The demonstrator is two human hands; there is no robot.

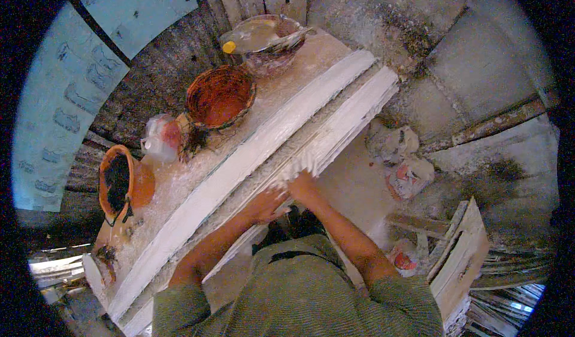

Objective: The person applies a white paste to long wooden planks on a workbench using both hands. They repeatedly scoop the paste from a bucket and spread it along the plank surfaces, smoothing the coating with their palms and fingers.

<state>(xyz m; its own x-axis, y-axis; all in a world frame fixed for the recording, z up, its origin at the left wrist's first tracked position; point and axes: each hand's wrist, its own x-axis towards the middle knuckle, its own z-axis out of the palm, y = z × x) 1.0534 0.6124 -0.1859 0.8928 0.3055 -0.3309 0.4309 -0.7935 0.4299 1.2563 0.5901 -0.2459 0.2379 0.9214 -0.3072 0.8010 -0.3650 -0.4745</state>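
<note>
Long, thin white strips (352,123) lie layered, their far ends uneven.

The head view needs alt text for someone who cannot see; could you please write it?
A person's left hand and right hand are close together at a layered white strip on a table, beside a smooth white strip; beyond are a reddish basket and an orange pot.

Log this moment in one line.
left hand: at long white layered strips; right hand: at same strips; beyond: round reddish-brown woven basket
</note>
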